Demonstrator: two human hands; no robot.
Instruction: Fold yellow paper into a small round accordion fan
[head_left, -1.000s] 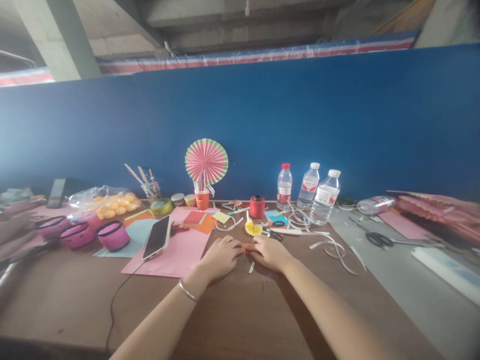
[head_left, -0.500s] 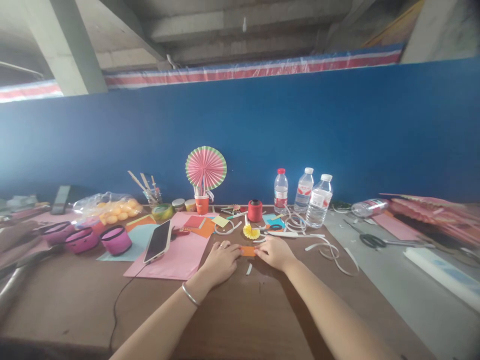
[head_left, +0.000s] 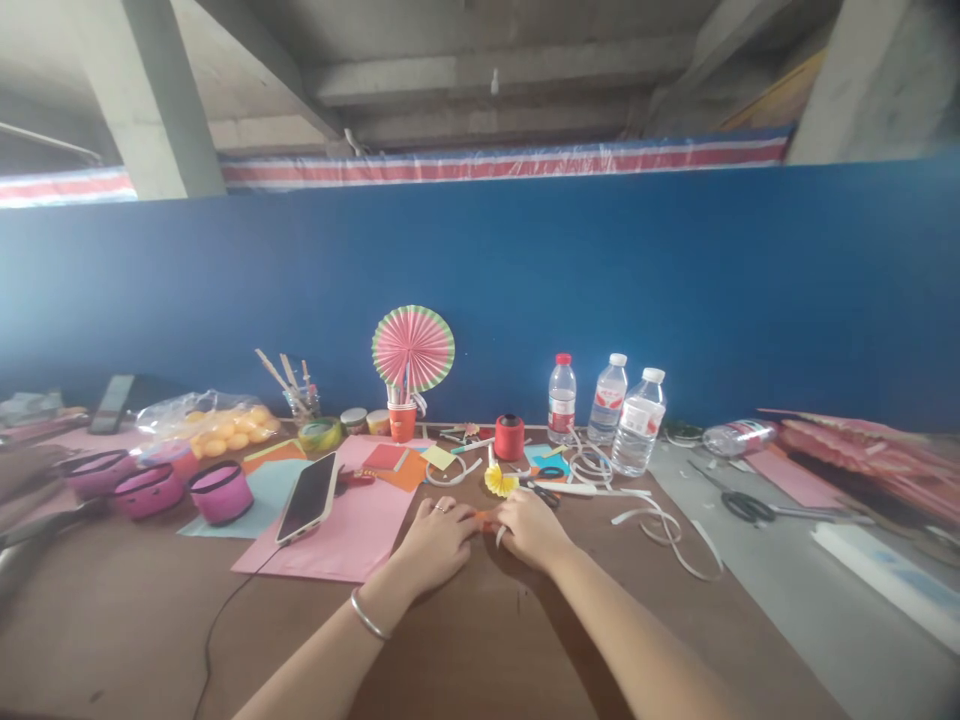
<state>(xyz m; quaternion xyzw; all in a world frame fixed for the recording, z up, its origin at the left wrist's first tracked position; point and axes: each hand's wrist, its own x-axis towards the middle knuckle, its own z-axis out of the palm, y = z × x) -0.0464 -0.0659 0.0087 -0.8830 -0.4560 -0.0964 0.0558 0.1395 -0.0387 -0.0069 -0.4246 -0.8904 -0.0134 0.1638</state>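
A small piece of orange paper [head_left: 487, 517] lies low over the brown tabletop, mostly covered by my fingers. My left hand [head_left: 439, 535], with a ring and a silver bangle, pinches its left end. At the right end, the curled fingers of my right hand [head_left: 531, 525] grip it. A short white paper strip [head_left: 500, 537] is beside my right fingertips. Just beyond the hands stands a yellow pleated paper piece [head_left: 498, 482], with a red spool of thread [head_left: 509, 438] behind it.
Left of my hands, a phone [head_left: 309, 497] with a cable rests on pink paper [head_left: 352, 545]. A pink pleated fan [head_left: 413, 348] stands in an orange cup [head_left: 402, 422]. Water bottles [head_left: 639, 422], white strips [head_left: 667, 520] and scissors [head_left: 750, 507] are on the right.
My hands have come closer together, and less of the orange paper shows between them. My right hand has moved left and toward me, beside the loose white strip.
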